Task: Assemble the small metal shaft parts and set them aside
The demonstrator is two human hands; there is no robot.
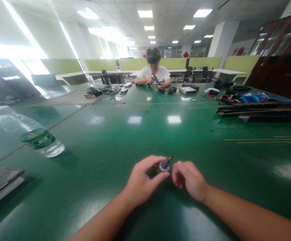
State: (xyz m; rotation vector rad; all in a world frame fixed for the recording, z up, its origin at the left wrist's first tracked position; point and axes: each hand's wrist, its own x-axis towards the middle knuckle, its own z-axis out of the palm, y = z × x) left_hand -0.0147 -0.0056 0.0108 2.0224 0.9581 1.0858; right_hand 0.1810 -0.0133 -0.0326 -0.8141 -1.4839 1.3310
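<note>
My left hand (144, 179) grips a small round metal part with a stepped spindle (163, 165) between thumb and fingers. The narrow end of the part points up and to the right, and its lower side is partly covered by the fingers. Just to the right, and apart from the part, is my right hand (193, 180). Its fingers are curled in, with the thumb lying against the index finger. Whatever those fingers may hold is hidden. Both hands are over the near side of the green table (105, 134).
A water bottle (41, 139) with a green label stands at left, above a flat dark panel (2, 185). Thin rods (263, 140) and black trays (261, 112) lie at right. Across the table a person (153, 72) handles a tool among electronic parts.
</note>
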